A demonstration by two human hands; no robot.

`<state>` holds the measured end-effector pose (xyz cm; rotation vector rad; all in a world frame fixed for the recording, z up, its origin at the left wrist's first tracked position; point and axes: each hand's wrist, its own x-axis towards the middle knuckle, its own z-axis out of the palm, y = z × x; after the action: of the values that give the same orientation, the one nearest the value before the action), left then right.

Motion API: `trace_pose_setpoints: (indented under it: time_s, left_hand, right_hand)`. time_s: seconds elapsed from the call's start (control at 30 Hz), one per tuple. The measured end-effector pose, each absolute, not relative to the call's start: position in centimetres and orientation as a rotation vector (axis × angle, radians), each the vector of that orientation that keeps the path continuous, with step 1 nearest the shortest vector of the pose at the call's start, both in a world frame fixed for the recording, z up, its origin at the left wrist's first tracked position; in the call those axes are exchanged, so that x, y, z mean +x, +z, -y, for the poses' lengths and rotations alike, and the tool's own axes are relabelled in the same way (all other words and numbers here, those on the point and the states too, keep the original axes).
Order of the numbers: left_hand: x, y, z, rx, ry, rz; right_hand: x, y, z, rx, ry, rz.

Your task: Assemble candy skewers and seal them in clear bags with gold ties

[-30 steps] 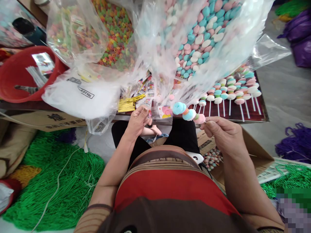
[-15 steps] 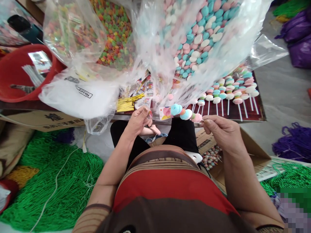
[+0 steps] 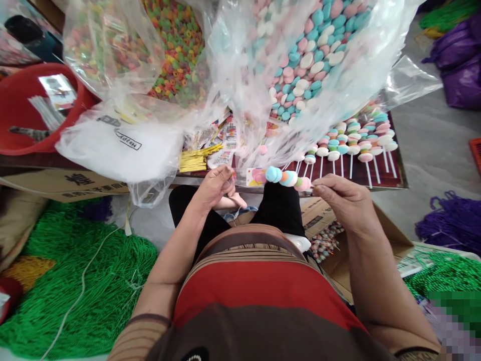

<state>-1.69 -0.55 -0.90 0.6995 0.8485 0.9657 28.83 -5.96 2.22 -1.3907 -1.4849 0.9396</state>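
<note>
My right hand (image 3: 343,200) pinches the stick end of a candy skewer (image 3: 287,177) that carries blue, orange, green and pink sweets and points left. My left hand (image 3: 216,185) is closed at the table's front edge, fingers curled on something small that I cannot make out, close to a printed sticker (image 3: 256,175). The skewer's tip sits a short way to the right of my left hand. Several finished skewers (image 3: 349,145) lie in a row on the dark table (image 3: 398,173) to the right.
Big clear bags of pastel sweets (image 3: 311,55) and coloured ring candy (image 3: 176,45) stand at the back. A red tub (image 3: 22,108), a white bag (image 3: 112,150), gold ties (image 3: 195,159), cardboard boxes (image 3: 379,240), green netting (image 3: 82,286) and purple bundles (image 3: 451,220) surround me.
The skewer in my right hand has shifted slightly left, toward my left hand. My left hand has stayed put.
</note>
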Motion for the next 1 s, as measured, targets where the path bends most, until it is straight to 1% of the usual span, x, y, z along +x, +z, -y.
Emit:
trace_pose_setpoints:
  time_s: [0.27, 0.5, 0.67, 1.0]
  left_hand:
    - [-1.4, -1.0, 0.6, 0.671, 0.956, -0.826]
    - [-1.3, -1.0, 0.4, 0.676, 0.952, -0.851]
    - [-1.2, -1.0, 0.5, 0.669, 0.949, -0.833]
    - [-1.1, -1.0, 0.6, 0.680, 0.926, -0.844]
  right_hand:
    - [29.0, 1.9, 5.8, -1.323, 0.813, 1.582]
    - [29.3, 2.4, 6.2, -1.331, 0.624, 1.584]
    - [29.3, 1.8, 6.3, -1.257, 0.641, 1.557]
    - [29.2, 1.4, 6.1, -1.327, 0.647, 1.639]
